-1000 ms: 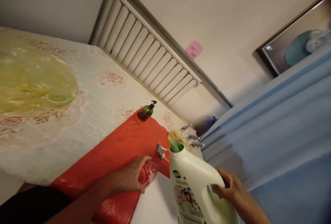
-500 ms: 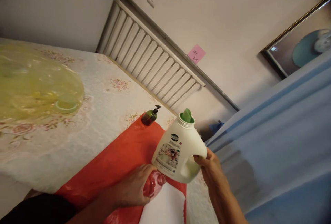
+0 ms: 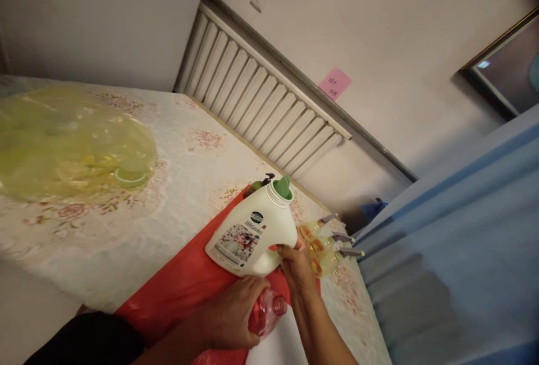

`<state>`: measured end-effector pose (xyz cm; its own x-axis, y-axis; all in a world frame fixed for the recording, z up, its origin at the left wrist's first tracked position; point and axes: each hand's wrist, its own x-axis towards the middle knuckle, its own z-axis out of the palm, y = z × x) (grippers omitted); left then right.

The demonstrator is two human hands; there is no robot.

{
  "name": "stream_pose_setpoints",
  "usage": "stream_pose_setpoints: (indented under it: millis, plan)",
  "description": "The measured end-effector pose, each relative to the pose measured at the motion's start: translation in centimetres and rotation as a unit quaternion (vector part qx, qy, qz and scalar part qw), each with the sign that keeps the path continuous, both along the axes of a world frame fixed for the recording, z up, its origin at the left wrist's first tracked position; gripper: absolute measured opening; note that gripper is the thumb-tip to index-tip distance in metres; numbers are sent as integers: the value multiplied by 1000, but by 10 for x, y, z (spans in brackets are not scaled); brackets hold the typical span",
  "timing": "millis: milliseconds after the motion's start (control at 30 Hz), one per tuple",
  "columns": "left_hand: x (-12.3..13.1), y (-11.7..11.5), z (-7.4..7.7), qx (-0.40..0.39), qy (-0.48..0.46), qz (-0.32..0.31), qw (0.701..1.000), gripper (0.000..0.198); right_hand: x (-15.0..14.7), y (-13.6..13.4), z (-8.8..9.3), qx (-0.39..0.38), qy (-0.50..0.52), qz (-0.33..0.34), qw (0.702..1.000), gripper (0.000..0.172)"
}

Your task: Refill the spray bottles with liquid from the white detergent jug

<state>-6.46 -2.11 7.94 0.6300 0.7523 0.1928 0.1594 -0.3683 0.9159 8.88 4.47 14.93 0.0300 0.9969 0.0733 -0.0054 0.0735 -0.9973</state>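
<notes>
My right hand [image 3: 297,264] is wrapped round the handle of a white detergent jug [image 3: 256,236], which is tilted slightly and held above the red sheet [image 3: 185,292]. The jug's cap is off, and a green pouring spout [image 3: 283,186] shows in its neck. Below it, my left hand [image 3: 240,311] grips a clear pinkish-red plastic bottle [image 3: 268,313] with an open, threaded mouth. Jug and bottle mouth are apart. Behind the jug, a dark green pump bottle [image 3: 255,186] is mostly hidden.
Several clear spray bottles with orange labels [image 3: 322,247] stand right of the jug. A yellow plastic bag [image 3: 76,140] with a pale green cap [image 3: 130,176] lies at left on the flowered tablecloth [image 3: 181,185]. A radiator [image 3: 265,95] runs behind; a blue curtain [image 3: 455,230] hangs right.
My right hand has moved the jug to the left across the red sheet, now covering most of the pump bottle. The spray bottles have come into view. The left hand still holds the bottle.
</notes>
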Motion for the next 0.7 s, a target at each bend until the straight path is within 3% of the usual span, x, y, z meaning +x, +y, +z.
stream_pose_setpoints:
  millis: [133,233,367,433,467,500,533,700]
  plan:
    - [3,2,-6,2,6,29,1000,69,-7,0,-16,-5,-5,-9,1000,34]
    - [5,3,-9,-35,23,15,999,81,1,-4,-14,-7,-37,22,999,35]
    - [4,5,-13,-60,20,7,998,84,41,-3,-2,-21,-90,123,988,53]
    - [5,5,-16,-57,14,5,998,84,67,3,-2,-19,-158,83,984,59]
    - [5,6,-18,-55,15,6,998,86,80,6,-5,-22,-237,31,971,56]
    - [6,6,-19,-55,21,10,998,88,90,9,-11,-30,-342,-18,939,51]
    - [7,6,-20,-54,29,16,998,91,99,12,-17,-39,-382,-42,922,47]
    - [9,2,-18,-35,63,45,996,83,112,9,-53,-57,-507,-70,857,24]
